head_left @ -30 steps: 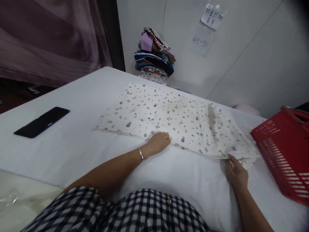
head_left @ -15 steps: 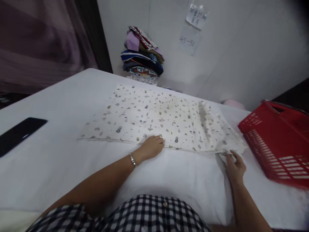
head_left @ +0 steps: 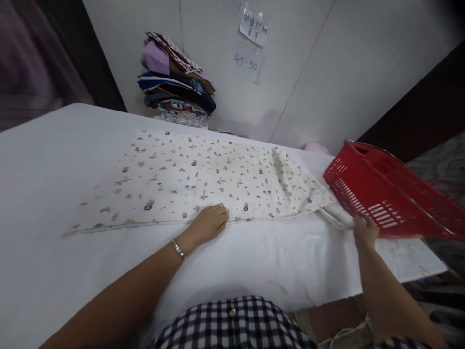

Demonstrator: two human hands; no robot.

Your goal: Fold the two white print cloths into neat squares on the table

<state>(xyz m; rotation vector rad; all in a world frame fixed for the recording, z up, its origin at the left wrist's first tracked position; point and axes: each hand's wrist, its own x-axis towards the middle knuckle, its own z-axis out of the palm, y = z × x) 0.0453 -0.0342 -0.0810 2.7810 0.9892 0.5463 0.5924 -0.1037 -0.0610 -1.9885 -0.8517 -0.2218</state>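
Observation:
A white cloth [head_left: 203, 174] with a small scattered print lies spread over the white-covered table, its near edge folded double. My left hand [head_left: 209, 224], a silver bracelet at its wrist, rests back up on that near edge, its fingers lying on the cloth and a little bent. Off to the right, my right hand [head_left: 365, 232] grips the cloth's bunched right end, which is pulled out into a narrow strip. Its fingertips are partly hidden. The red basket [head_left: 363, 194] stands right beside this hand.
A stack of folded fabrics [head_left: 178, 82] stands by the wall behind the table's far edge. Paper signs [head_left: 252, 29] are stuck on the wall. Something pink [head_left: 316, 148] shows behind the table near the basket. The table's right front edge [head_left: 399, 281] drops to the floor.
The view has swung to the right. My right hand has moved right toward the basket, drawing the cloth's end out with it. My left hand stays on the near edge.

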